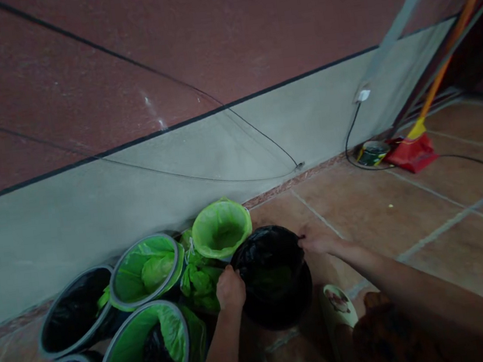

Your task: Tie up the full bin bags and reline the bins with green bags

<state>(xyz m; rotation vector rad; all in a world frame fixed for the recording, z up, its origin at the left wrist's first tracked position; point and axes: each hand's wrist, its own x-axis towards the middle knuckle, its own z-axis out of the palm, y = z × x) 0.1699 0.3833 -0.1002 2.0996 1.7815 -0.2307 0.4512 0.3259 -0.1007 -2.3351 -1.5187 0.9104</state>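
Black bag [268, 251], edge in two-sided pinch: left grip [230, 288], right grip [316, 240]; open floor [372, 212] rightward

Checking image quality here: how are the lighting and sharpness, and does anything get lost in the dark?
Head view: dim overall, no harsh glare; the black bag and black bin beneath it nearly merge, hiding detail. Head view: the left hand and right hand look soft, fingers hard to separate; the bright green liner reads more easily.

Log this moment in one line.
left hand: grips black bag | right hand: grips opposite edge | bag: spread over black bin | beside: green-lined bin
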